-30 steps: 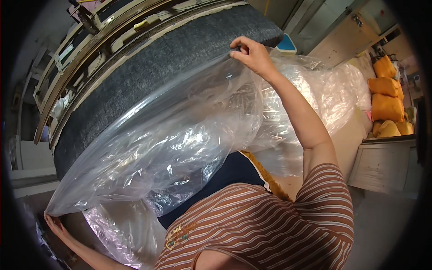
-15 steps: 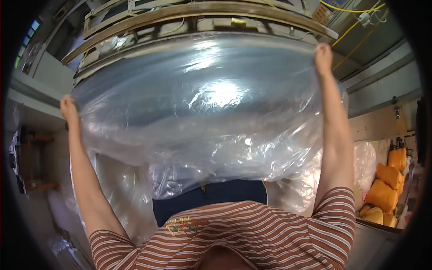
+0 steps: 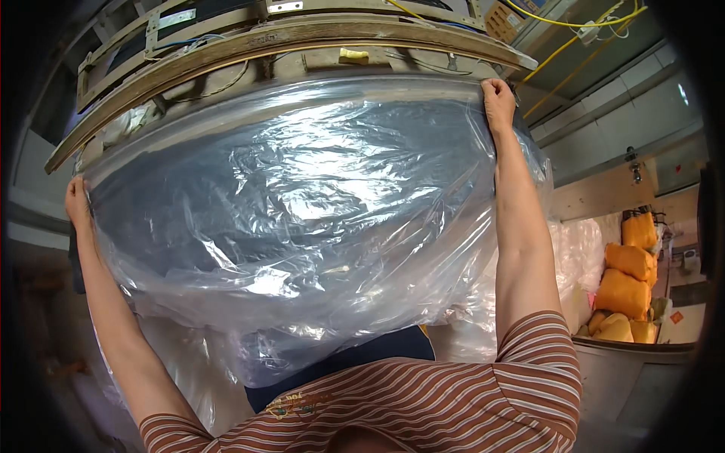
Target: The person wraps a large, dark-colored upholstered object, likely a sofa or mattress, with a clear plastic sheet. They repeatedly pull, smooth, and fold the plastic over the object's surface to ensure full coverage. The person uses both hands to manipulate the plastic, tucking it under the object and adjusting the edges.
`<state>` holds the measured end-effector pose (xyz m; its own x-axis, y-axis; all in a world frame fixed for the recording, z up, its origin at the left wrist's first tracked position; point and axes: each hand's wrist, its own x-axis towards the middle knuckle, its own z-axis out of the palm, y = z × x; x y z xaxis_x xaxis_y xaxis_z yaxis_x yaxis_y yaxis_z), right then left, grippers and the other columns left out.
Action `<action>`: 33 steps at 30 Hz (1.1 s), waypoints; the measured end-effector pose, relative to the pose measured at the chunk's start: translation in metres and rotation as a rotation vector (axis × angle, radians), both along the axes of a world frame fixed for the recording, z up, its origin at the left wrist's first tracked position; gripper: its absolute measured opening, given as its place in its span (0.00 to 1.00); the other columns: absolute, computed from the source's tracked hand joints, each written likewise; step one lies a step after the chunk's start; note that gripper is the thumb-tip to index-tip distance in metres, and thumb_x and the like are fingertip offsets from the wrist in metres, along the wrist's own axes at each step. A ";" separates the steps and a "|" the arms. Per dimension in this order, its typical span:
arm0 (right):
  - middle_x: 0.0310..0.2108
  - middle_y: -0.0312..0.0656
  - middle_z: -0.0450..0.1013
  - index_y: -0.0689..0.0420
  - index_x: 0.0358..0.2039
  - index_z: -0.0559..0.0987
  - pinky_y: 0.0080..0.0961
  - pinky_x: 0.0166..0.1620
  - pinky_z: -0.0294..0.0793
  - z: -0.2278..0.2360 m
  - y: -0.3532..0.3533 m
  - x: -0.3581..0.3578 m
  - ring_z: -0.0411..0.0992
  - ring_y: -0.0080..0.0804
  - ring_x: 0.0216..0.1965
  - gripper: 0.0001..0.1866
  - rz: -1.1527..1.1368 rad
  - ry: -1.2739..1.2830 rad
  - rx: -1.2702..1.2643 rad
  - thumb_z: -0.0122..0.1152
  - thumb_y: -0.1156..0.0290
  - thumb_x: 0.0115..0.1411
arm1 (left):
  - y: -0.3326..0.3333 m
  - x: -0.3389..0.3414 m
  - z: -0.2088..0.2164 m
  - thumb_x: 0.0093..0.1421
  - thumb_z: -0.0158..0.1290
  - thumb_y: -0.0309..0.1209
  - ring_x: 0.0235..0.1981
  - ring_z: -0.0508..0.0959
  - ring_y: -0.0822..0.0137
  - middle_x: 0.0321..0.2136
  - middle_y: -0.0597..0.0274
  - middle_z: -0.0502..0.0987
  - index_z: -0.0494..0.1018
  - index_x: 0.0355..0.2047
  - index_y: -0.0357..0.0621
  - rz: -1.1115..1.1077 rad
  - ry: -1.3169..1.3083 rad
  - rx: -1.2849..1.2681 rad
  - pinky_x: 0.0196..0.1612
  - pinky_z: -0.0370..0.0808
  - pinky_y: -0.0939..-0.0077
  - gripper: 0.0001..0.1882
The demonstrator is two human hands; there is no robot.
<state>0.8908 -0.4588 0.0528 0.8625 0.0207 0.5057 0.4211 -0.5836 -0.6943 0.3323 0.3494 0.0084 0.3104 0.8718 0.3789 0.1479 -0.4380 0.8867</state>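
A wide sheet of clear plastic film [image 3: 302, 219] stretches between my hands and drapes down toward my waist, wrinkled and shiny. Both arms reach far apart. My left hand [image 3: 77, 202] pinches its far left corner. At the far right corner, my right hand [image 3: 498, 106] grips the film's edge with closed fingers. The film's far edge runs along the front of a long wooden and metal frame. Something dark and flat shows through the film; I cannot make out what it is.
Beyond the film runs a long wooden bar [image 3: 302, 36], with a small yellow piece [image 3: 353, 54] behind the film's edge. Yellow cables [image 3: 563, 57] hang at the far right. Orange bundles [image 3: 625, 291] are stacked at the right, beside more bunched clear film [image 3: 578, 253].
Both hands, still holding the film, appear further left in the view, and the background has shifted left too. The film's far part looks more wrinkled.
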 end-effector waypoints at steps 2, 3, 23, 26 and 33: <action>0.29 0.43 0.73 0.61 0.30 0.78 0.27 0.41 0.69 -0.001 0.005 0.003 0.71 0.33 0.33 0.14 0.011 0.004 0.033 0.62 0.62 0.52 | 0.011 -0.005 0.006 0.61 0.54 0.38 0.33 0.70 0.77 0.31 0.69 0.74 0.76 0.39 0.39 0.002 0.033 0.017 0.38 0.66 0.83 0.14; 0.29 0.42 0.71 0.60 0.29 0.77 0.27 0.40 0.68 -0.002 0.003 0.004 0.69 0.32 0.32 0.14 -0.038 -0.068 -0.019 0.63 0.61 0.51 | 0.007 0.004 0.004 0.60 0.54 0.39 0.32 0.70 0.77 0.30 0.69 0.74 0.76 0.38 0.39 0.029 0.059 0.030 0.38 0.66 0.83 0.15; 0.39 0.59 0.70 0.67 0.30 0.76 0.41 0.49 0.63 0.005 -0.003 0.011 0.66 0.53 0.46 0.24 -0.121 -0.057 -0.013 0.49 0.54 0.60 | 0.036 -0.032 0.000 0.62 0.48 0.42 0.36 0.74 0.67 0.35 0.59 0.75 0.73 0.36 0.32 0.182 -0.165 -0.213 0.42 0.70 0.72 0.21; 0.36 0.57 0.73 0.65 0.27 0.79 0.45 0.46 0.64 0.020 -0.036 0.008 0.65 0.58 0.48 0.30 -0.112 0.006 -0.466 0.45 0.48 0.60 | -0.027 0.021 -0.002 0.62 0.49 0.45 0.40 0.74 0.67 0.40 0.59 0.76 0.74 0.42 0.32 0.035 0.541 0.120 0.44 0.70 0.73 0.23; 0.25 0.30 0.63 0.57 0.28 0.70 0.20 0.32 0.61 0.066 -0.058 -0.114 0.60 0.20 0.29 0.13 0.626 0.461 -0.252 0.55 0.60 0.61 | 0.020 -0.132 0.084 0.58 0.55 0.39 0.47 0.75 0.64 0.46 0.60 0.76 0.73 0.46 0.34 0.209 0.187 -0.167 0.51 0.69 0.70 0.22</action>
<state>0.7770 -0.5172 0.1187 0.7738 0.6331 0.0187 0.4246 -0.4966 -0.7571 0.2008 0.3696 0.0926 0.1686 0.9693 0.1790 0.3863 -0.2320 0.8927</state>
